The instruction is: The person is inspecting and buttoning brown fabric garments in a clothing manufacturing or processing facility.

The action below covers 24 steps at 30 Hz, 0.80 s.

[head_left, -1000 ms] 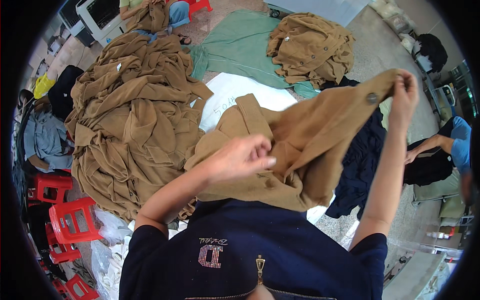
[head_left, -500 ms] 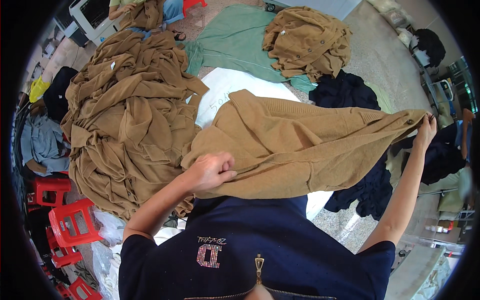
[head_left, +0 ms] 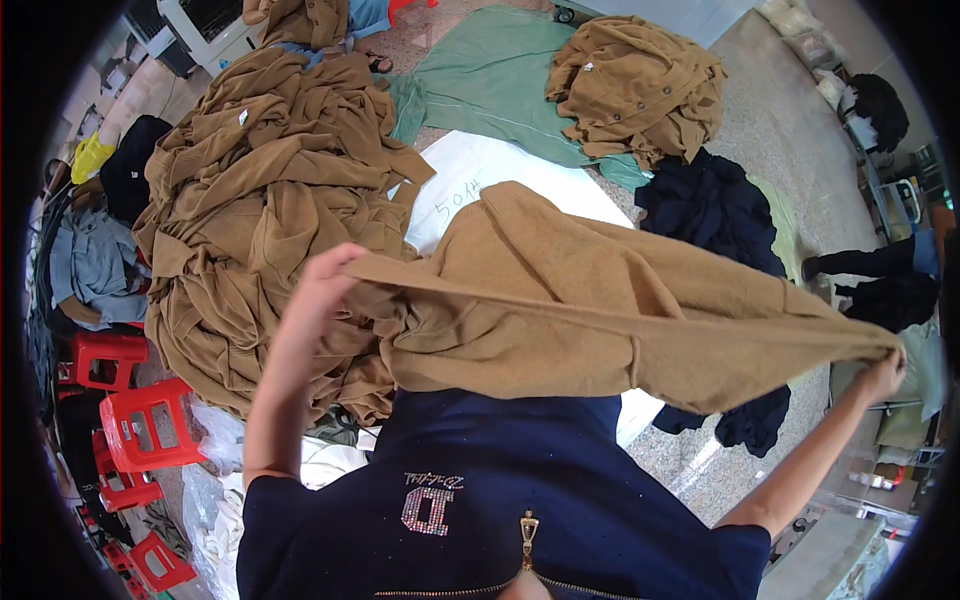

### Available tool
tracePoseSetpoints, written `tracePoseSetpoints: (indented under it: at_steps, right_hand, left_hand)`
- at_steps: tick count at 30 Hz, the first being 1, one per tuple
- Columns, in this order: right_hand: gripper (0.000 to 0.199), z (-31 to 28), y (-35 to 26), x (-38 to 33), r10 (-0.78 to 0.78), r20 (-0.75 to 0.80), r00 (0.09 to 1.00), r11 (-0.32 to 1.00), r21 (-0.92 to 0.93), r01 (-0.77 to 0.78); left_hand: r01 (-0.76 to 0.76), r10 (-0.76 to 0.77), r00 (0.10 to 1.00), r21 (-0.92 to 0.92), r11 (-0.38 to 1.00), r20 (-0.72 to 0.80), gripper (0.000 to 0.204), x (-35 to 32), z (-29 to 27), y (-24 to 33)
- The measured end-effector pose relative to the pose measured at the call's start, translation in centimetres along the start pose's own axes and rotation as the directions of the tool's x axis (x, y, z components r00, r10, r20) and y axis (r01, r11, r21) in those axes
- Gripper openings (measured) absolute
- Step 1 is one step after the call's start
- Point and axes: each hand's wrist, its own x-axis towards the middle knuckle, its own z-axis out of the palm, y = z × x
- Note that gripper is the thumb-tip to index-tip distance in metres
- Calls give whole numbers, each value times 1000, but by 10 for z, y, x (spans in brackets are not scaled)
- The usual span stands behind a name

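A brown knit cardigan (head_left: pixel 580 300) is stretched sideways in front of my body, pulled tight along its upper fold between my hands. My left hand (head_left: pixel 335 270) is closed on one end of it, beside the big brown pile; its fingers are slightly blurred. At the far right my right hand (head_left: pixel 884 375) grips the other end, the cloth gathered in its fingers. Part of the cardigan hangs over a white sheet (head_left: pixel 470 165) with handwriting on it.
A tall heap of brown cardigans (head_left: pixel 270 220) fills the left side. Another brown stack (head_left: pixel 640 85) lies on a green cloth (head_left: pixel 490 75). Dark navy garments (head_left: pixel 710 205) lie to the right. Red stools (head_left: pixel 150 425) stand at lower left. A person (head_left: pixel 370 20) sits at the back.
My left hand has lifted and moved left and away from me, now holding the cardigan's end. My right hand has shifted right and lower, and the cloth is stretched wider.
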Motion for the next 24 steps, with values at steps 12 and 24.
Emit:
tracePoseSetpoints:
  at_steps: [12,24]
  right_hand:
    - [15,150,-56,17,51,627,777,982,-174,76]
    - [40,165,-241,-368,-117,972,-205,982,83,-168]
  left_hand:
    - [-117,100,956,-45,992,-277,32,65,-22,133]
    - [-189,266,964,639,746,-25,18,53,99,60]
